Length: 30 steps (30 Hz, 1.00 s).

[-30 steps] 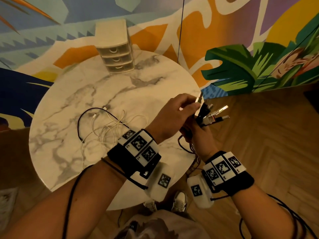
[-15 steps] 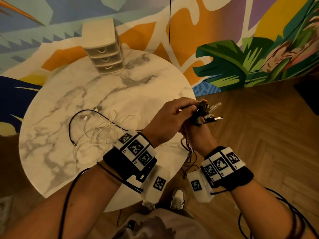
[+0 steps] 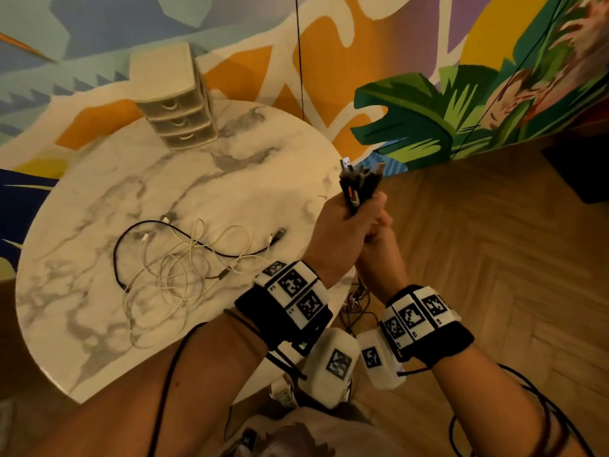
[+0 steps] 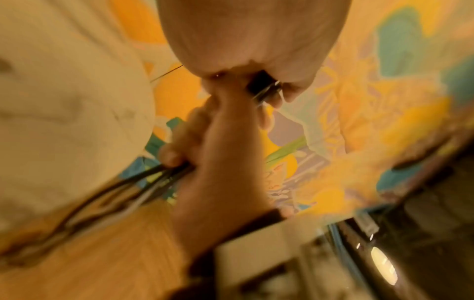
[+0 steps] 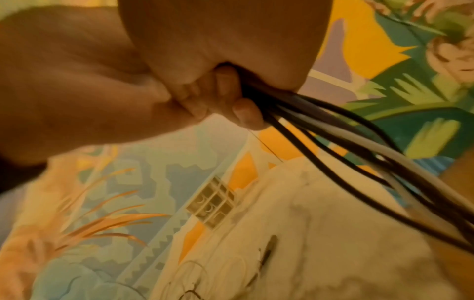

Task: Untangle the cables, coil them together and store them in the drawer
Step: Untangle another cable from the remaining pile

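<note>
My left hand [image 3: 342, 225] and right hand [image 3: 379, 235] both grip one bundle of dark and pale cables beyond the table's right edge. The bundle's plugs [image 3: 359, 183] stick up above my left fist. In the left wrist view my left hand [image 4: 259, 67] closes round the plugs [image 4: 264, 87], with the right hand [image 4: 218, 152] just below holding the strands [image 4: 143, 178]. My right hand [image 5: 231, 97] holds the cables [image 5: 333, 134], which trail away down to the right. A loose tangle of white and black cables [image 3: 184, 258] lies on the marble table [image 3: 247, 179].
A small beige three-drawer unit [image 3: 174, 100] stands at the table's far edge, its drawers closed. A painted wall rises behind the table and wooden floor [image 3: 494, 258] spreads to the right. A thin black cord [image 3: 300, 61] hangs down the wall.
Both hands have lifted and turned the bundle, so the plugs now point up instead of out to the right. The tangle on the table has not moved.
</note>
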Motion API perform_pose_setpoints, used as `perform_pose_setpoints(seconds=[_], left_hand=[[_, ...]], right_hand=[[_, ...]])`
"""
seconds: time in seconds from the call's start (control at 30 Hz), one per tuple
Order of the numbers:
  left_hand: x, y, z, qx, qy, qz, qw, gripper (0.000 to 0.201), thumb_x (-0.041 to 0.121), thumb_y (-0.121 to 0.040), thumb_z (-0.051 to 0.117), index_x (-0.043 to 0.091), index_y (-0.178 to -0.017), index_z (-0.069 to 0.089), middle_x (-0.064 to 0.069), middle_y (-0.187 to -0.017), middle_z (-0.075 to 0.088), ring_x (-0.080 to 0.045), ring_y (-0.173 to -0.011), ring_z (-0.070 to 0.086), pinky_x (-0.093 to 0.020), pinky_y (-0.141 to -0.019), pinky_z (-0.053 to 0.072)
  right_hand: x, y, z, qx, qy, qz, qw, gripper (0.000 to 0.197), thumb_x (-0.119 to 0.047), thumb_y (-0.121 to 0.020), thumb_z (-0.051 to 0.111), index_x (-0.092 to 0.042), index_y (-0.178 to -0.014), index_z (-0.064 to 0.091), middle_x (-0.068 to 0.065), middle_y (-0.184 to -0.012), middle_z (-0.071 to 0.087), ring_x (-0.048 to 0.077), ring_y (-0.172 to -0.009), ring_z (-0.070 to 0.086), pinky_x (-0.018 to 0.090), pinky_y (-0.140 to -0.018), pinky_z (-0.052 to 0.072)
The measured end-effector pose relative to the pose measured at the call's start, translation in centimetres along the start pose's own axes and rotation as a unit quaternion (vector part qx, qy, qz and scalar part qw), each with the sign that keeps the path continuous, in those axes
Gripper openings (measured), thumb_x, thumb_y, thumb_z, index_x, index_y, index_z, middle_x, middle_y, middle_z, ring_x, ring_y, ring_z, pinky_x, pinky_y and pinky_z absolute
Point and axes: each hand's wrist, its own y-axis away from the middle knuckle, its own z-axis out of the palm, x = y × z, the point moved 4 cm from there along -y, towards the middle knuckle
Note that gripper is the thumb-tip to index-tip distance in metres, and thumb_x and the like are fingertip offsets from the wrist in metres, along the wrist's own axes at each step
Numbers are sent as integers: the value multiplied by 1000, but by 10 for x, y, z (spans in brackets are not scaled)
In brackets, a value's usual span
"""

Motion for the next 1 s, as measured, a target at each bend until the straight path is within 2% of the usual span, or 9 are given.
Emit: perform_pose_setpoints(seconds=[0.07,0.17,0.3,0.43,0.53,0.63,0.8,0.87,1.0], left_hand=[[1,-3,8,-27,109,-37,993,39,15,-92,55,17,-54,50,4,-47,49,-16,-50,50,-32,-62,44],[12,-11,15,-8,75,-25,997,36,0,-83,61,16,-54,48,8,-37,39,-9,-36,34,-24,-46,33],[63,-19,18,-42,-115,223,967,14,11,-77,65,-1,-69,67,-15,-60,64,-23,-53,57,-32,-57,46],[124,-18,13,-36,-206,489,847,22,14,-83,61,4,-64,63,4,-58,55,-4,-49,44,-10,-52,37],[149,-14,12,-13,-283,572,770,20,18,-82,57,17,-62,55,12,-57,38,-3,-50,30,-5,-52,22],[137,-11,17,-8,-355,566,744,24,28,-81,57,14,-61,58,8,-52,42,-11,-43,34,-19,-48,28],[63,-8,54,-135,-427,461,766,24,33,-75,51,16,-61,62,1,-50,57,-20,-41,46,-18,-48,27],[37,-19,61,-134,-403,406,809,16,26,-75,60,14,-64,65,-2,-57,63,-15,-47,46,-18,-46,28],[7,-48,72,-147,-292,155,932,18,39,-79,70,24,-71,68,8,-66,65,-13,-74,65,-24,-64,46]], right_hand=[[15,2,-3,-20,29,-1,999,18,-8,-92,53,-9,-77,62,0,-71,58,6,-57,54,23,-52,45],[49,5,-14,-56,77,57,994,49,-10,-92,56,-19,-47,37,-11,-38,36,6,-35,30,17,-42,23],[78,1,-43,-10,81,137,987,48,-16,-90,59,-20,-48,37,-11,-33,33,3,-32,28,19,-38,23],[115,0,-84,40,129,218,966,46,-18,-90,60,-16,-50,38,-1,-47,34,13,-43,30,25,-43,24],[163,14,-113,46,195,323,925,33,-25,-90,61,-8,-63,53,10,-60,50,24,-53,45,29,-50,35],[174,20,-121,70,181,383,903,34,-33,-90,60,0,-91,61,16,-78,59,30,-66,54,29,-51,37],[128,-7,-108,90,25,301,949,30,-31,-81,61,-13,-61,47,0,-50,40,19,-46,37,28,-47,30],[103,-9,-104,91,-49,269,957,26,-34,-67,61,-18,-59,42,-6,-42,37,15,-40,33,26,-45,26],[47,-7,-100,25,-46,160,986,29,-11,-76,59,-20,-55,42,-6,-42,36,13,-38,28,27,-45,22]])
